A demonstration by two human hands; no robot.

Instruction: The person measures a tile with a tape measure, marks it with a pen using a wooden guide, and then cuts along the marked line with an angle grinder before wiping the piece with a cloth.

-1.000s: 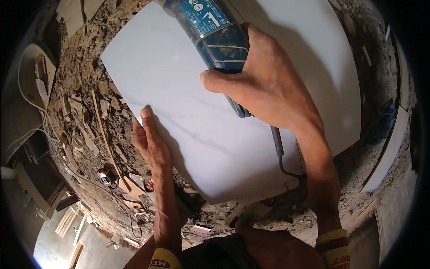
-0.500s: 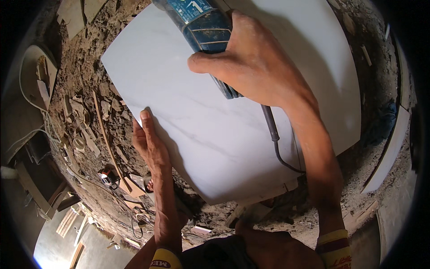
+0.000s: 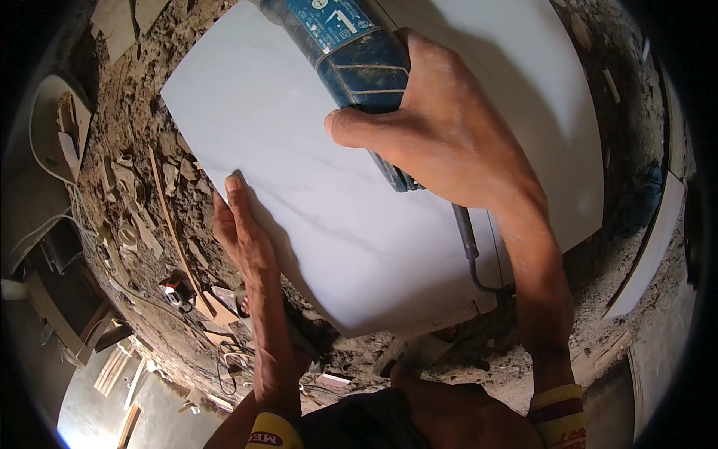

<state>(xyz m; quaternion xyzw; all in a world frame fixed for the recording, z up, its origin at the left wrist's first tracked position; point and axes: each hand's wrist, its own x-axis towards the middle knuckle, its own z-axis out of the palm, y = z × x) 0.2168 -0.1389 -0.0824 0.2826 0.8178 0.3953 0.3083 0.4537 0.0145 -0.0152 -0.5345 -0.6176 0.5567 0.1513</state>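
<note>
- Toward one o'clock, right hand wraps tool, far fingers hidden.
- Nine o'clock: left hand apparently pinches tile; tool slipping could chip it.

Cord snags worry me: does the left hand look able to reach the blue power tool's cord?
Probably yes, once the left hand lets go of the white tile: its top looks clear to the cord.

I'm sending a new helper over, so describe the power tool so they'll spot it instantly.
Find the big white slab filling the middle of the view. Over its upper part, the person's right hand grips a chunky power tool. Its dark blue body with a light-lined grip and a black cord sets it apart from the plain, pale slab.
</note>
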